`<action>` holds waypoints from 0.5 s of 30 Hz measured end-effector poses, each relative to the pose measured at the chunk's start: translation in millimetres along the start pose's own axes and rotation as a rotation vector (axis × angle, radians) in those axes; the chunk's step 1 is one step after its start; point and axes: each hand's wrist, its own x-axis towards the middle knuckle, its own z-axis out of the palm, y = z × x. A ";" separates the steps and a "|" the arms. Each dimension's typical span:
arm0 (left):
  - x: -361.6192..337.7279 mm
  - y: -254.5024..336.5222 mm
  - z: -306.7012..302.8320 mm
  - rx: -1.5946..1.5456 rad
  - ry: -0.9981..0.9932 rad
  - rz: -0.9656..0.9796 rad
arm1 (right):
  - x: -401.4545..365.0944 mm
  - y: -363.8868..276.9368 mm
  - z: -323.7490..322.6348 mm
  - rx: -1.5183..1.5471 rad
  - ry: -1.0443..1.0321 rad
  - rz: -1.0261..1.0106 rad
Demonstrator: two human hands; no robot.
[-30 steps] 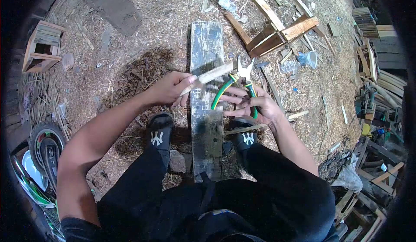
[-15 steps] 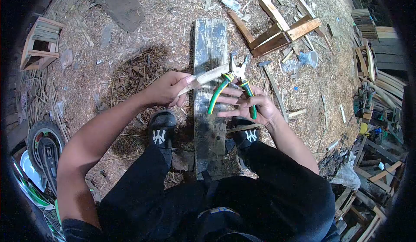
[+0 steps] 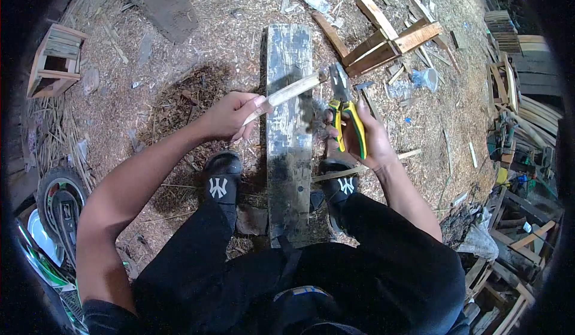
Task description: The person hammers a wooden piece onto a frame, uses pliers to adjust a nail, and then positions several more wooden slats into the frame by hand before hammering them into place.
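My left hand (image 3: 233,117) is closed around the near end of a narrow strip of wood (image 3: 293,90), which slants up to the right over the plank (image 3: 288,53). In my right hand (image 3: 374,136) are pliers (image 3: 356,125) with green and yellow handles, the fingers curled about the grips. The jaws point upward and look closed, right beside the strip's far end. A dark mark shows on that end of the strip.
The worn plank runs lengthwise between my shoes (image 3: 223,176). A wooden frame (image 3: 392,50) with long legs lies ahead to the right, near a clear plastic cup (image 3: 425,79). A small wooden stool-like piece (image 3: 58,59) stands left. Wood scraps (image 3: 527,239) are heaped right.
The pliers have gone from spread handles on an opened right hand to handles drawn together, with the fingers curled about them. The wooden strip has stayed almost in place.
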 end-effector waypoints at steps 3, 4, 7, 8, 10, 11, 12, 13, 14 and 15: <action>2.3 1.3 3.9 -0.021 0.017 0.003 | -1.5 0.8 1.7 -0.679 0.162 -0.115; 2.8 2.7 4.8 -0.020 0.015 0.004 | -2.8 2.3 7.6 -0.678 0.164 -0.117; 5.7 5.0 5.9 0.005 -0.007 0.029 | -8.4 -3.0 29.2 -1.165 0.346 -0.190; 7.5 4.6 6.2 0.016 -0.014 0.042 | -7.8 -3.8 24.5 -1.162 0.347 -0.191; 11.0 1.5 6.6 0.027 -0.023 0.055 | -4.2 -2.9 7.0 -1.056 0.366 -0.182; 12.5 0.2 6.3 0.026 -0.029 0.062 | -2.9 -2.4 -2.1 -1.056 0.366 -0.183; 12.9 2.2 6.3 0.026 -0.034 0.069 | -1.4 -1.5 -8.0 -1.016 0.341 -0.216; 13.0 4.1 6.0 0.027 -0.034 0.068 | -1.0 -0.7 -12.0 -0.974 0.316 -0.248; 12.8 6.1 5.7 0.048 -0.039 0.040 | -2.0 0.1 -14.3 -0.972 0.316 -0.248; 12.1 8.1 6.3 0.069 -0.043 0.012 | -3.5 1.3 -11.4 -0.916 0.313 -0.220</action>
